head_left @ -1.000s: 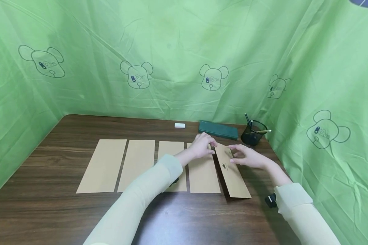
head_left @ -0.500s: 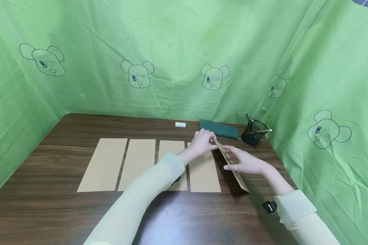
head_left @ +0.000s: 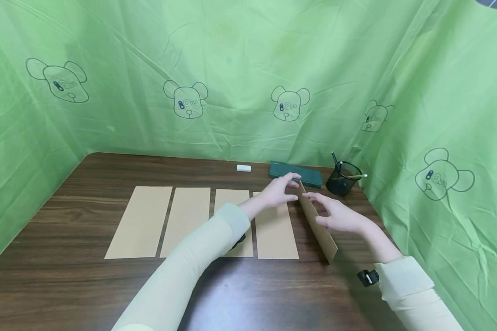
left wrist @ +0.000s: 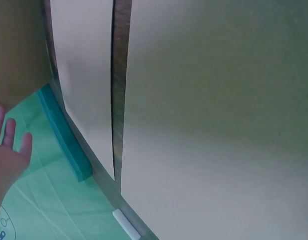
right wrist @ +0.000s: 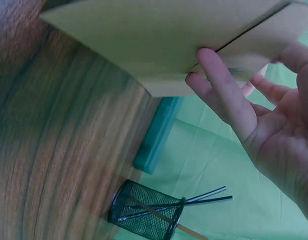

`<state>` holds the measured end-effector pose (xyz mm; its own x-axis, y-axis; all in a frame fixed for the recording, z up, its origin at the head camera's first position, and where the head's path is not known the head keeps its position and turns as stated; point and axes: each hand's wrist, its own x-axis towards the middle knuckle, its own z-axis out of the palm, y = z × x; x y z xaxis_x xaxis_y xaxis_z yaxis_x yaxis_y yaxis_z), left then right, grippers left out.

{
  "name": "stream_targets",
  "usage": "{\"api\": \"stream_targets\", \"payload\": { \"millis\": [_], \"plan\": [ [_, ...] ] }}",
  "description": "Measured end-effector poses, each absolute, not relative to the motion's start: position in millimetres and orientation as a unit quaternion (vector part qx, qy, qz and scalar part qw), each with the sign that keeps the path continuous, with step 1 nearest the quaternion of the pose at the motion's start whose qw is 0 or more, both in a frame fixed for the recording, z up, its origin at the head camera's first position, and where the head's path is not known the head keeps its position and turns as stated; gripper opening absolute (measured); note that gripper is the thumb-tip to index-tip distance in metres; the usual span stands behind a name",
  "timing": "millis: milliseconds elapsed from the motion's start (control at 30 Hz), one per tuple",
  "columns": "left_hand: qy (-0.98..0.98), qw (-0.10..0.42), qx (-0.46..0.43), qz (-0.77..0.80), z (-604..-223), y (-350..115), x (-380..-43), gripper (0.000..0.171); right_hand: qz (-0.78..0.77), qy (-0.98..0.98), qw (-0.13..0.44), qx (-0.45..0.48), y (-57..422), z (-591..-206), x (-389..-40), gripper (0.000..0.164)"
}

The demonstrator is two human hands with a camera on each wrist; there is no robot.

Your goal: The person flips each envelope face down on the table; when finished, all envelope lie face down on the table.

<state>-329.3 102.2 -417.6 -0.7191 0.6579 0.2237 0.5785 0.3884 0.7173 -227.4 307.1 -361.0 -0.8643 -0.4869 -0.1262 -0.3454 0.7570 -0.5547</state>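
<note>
A long brown kraft-paper envelope (head_left: 315, 224) stands steeply on its long edge at the right end of a row of similar flat kraft-paper pieces (head_left: 275, 232). My left hand (head_left: 278, 189) is at its far end, fingers loosely bent with the fingertips right at the top edge. From the right, my right hand (head_left: 337, 215) reaches to the envelope's other face. In the right wrist view, straight fingers (right wrist: 218, 75) lie against the paper near a dark crease line, and the thumb is spread apart. In the left wrist view, the left hand's fingers (left wrist: 9, 134) are spread.
Behind the row lie a dark green case (head_left: 281, 169) and a small white block (head_left: 243, 168). A black mesh pen holder (head_left: 340, 185) with several pens stands at the back right. Green curtains (head_left: 232, 59) enclose the table's back and sides.
The envelope has gone from lying tilted with its printed face up to standing on edge. The left hand has shifted right and loosened its pinch; the right hand has turned with the envelope.
</note>
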Motion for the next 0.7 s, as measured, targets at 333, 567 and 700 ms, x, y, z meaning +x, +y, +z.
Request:
{"api": "stream_targets", "payload": {
  "millis": [333,567,700],
  "plan": [
    [0.811,0.103,0.451,0.358,-416.0,105.5,-321.7,0.076,-0.199,0.952,0.07,-0.221,324.2,-360.8,-231.7,0.066],
    [0.847,0.132,0.438,0.272,-424.9,102.3,-316.3,0.079,-0.178,0.963,0.053,-0.194,336.3,-370.2,-229.7,0.07],
    [0.857,0.154,0.432,0.237,-430.5,98.4,-313.4,0.078,-0.185,0.965,0.04,-0.183,342.1,-379.7,-230.2,0.069]
  ]
}}
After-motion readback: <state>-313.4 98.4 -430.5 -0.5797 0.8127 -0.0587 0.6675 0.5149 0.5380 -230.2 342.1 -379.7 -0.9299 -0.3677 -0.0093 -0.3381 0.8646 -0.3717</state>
